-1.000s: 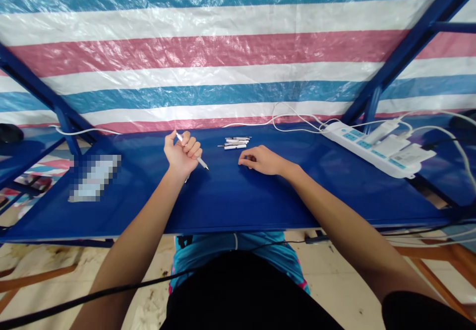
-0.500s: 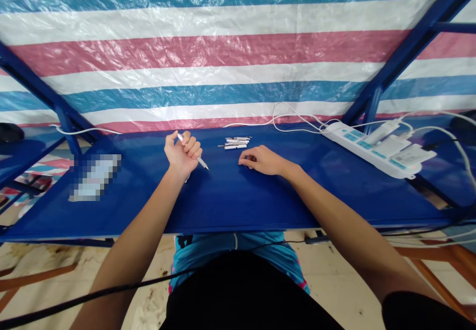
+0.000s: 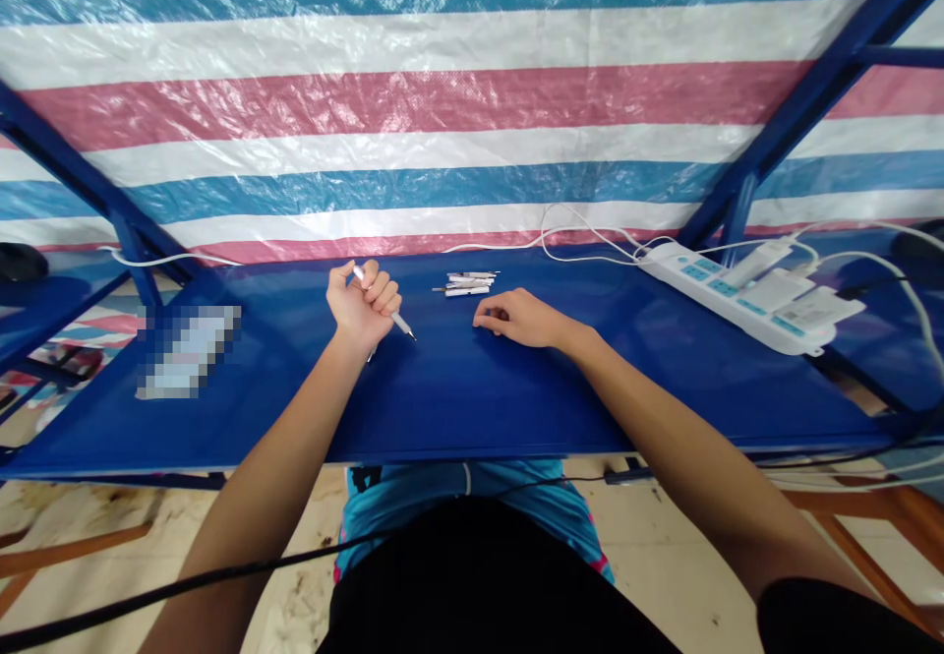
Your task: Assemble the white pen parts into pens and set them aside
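The white pen (image 3: 402, 324) lay across the closed left hand (image 3: 363, 308), and its thin metal tip pointed to the right and a little toward the person. The fingers of this hand were curled and pressed together around the pen, and its upper end came out near the thumb. The hand rested on the blue table (image 3: 472, 388), in the middle part of it.

To the right, the right hand (image 3: 516, 320) lay on the table with its palm down. Its fingers were loosely curved and it held nothing. The nearest things to it were a small group of white pens (image 3: 464, 283), which lay side by side near the far edge, between the two hands.

Further right stood a white power strip (image 3: 727, 293) with white plug adapters (image 3: 782, 290) and white cables (image 3: 582, 241). On the left part of the table was an object (image 3: 188, 351) too blurred to tell. Behind the table hung a striped tarpaulin (image 3: 442, 103), held by a blue metal frame (image 3: 811, 93).
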`<state>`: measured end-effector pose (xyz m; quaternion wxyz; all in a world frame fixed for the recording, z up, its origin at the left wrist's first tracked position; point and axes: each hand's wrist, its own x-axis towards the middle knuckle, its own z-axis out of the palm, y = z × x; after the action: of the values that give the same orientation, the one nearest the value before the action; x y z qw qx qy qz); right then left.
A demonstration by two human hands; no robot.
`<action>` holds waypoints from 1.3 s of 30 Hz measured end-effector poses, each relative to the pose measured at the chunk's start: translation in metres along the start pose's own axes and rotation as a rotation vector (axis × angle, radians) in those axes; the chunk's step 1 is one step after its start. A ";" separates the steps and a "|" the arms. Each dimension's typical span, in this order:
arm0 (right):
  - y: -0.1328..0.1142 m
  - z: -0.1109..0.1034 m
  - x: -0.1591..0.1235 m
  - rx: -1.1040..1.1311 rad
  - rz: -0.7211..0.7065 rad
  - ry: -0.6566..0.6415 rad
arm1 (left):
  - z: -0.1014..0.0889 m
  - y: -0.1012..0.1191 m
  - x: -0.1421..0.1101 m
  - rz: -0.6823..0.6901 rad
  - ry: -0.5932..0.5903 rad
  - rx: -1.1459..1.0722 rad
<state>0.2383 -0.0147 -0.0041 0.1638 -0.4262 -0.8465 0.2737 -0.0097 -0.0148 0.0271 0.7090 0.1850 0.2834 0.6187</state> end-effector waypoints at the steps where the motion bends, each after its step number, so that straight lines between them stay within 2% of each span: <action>1: 0.000 0.000 0.000 -0.001 0.004 -0.002 | 0.001 0.000 0.000 0.002 0.004 -0.003; 12: 0.003 0.001 0.000 0.001 -0.014 0.003 | -0.004 -0.001 0.003 -0.005 -0.017 -0.080; 24: 0.000 0.000 0.000 0.006 -0.011 0.002 | 0.000 -0.001 0.000 0.011 0.012 -0.010; 39: 0.002 0.001 0.000 0.007 -0.010 0.002 | 0.001 -0.001 -0.001 0.001 0.005 -0.047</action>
<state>0.2391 -0.0137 -0.0063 0.1674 -0.4218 -0.8475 0.2754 -0.0085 -0.0156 0.0275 0.7122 0.1670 0.2705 0.6259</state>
